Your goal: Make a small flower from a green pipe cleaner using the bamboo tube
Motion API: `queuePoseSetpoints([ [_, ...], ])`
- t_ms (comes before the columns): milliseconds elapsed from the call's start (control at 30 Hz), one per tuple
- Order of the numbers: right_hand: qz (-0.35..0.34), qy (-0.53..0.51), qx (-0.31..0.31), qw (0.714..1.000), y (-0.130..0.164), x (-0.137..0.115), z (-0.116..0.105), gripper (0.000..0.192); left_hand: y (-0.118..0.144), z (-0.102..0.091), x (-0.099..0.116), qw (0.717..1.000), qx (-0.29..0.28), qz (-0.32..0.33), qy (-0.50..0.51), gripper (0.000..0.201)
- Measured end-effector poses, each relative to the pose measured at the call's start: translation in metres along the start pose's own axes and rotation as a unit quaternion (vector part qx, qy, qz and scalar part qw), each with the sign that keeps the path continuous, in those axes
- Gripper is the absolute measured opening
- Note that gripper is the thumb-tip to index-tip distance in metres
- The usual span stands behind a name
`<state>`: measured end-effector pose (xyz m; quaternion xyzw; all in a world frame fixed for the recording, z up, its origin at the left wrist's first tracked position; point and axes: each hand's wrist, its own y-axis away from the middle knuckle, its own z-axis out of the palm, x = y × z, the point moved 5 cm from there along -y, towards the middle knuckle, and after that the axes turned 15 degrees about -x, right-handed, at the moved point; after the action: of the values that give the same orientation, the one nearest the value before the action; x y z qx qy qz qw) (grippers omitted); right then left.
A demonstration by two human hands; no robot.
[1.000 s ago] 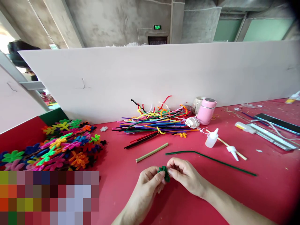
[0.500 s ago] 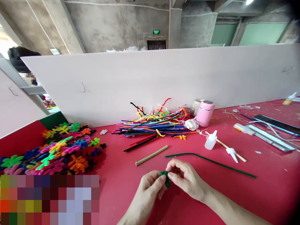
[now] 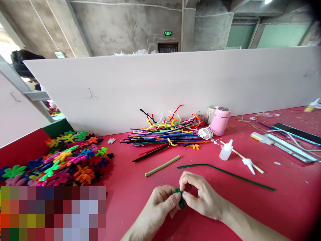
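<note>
My left hand (image 3: pixel 164 202) pinches a dark green pipe cleaner bent into small loops, a flower shape (image 3: pixel 182 203), between thumb and fingers. My right hand (image 3: pixel 203 195) is closed at the right side of the same piece, thumb and fingertip pressed on its edge. Fingers cover part of the loops. Just beyond my hands lies a long green pipe cleaner (image 3: pixel 233 177), slightly bent near its left end. A short pale green stick (image 3: pixel 162 166) rests left of it.
A heap of colourful pipe cleaners (image 3: pixel 163 135) lies at the back, near a pink flask (image 3: pixel 220 121). Finished pipe-cleaner flowers (image 3: pixel 65 160) pile up at left. A white glue bottle (image 3: pixel 226 150) and a wooden stick (image 3: pixel 248 160) are at right. A white partition (image 3: pixel 150 83) stands behind.
Both hands, still holding the green flower shape, have shifted slightly down and right. The right fingers have moved a little on its edge.
</note>
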<state>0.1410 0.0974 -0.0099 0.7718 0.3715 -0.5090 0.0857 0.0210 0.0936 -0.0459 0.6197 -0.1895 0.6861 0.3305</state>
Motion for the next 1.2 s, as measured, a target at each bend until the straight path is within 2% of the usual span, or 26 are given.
queuePoseSetpoints([
  [100,0.008,0.021,0.001,1.000,0.000,0.002,0.000,0.020,-0.001,0.001,0.008,0.999,0.008,0.011,-0.048,0.028],
  [367,0.015,0.052,-0.015,0.998,0.002,0.005,0.005,0.021,0.000,0.002,0.012,0.997,0.031,0.044,-0.050,0.025],
  [500,0.009,0.058,-0.005,0.998,0.002,0.003,0.005,0.022,0.000,-0.001,0.008,0.998,0.044,0.032,-0.043,0.027],
  [767,0.009,0.055,0.007,0.998,0.001,0.004,0.002,0.020,-0.002,-0.001,-0.001,0.998,0.034,0.014,0.044,0.026],
  [1000,0.009,0.053,0.004,0.999,0.001,0.005,0.001,0.019,-0.002,-0.001,0.008,0.999,0.027,0.024,-0.002,0.025],
  [1200,0.009,0.051,-0.002,0.999,0.001,0.004,0.001,0.017,-0.002,-0.004,0.008,0.999,0.022,-0.003,-0.030,0.027],
])
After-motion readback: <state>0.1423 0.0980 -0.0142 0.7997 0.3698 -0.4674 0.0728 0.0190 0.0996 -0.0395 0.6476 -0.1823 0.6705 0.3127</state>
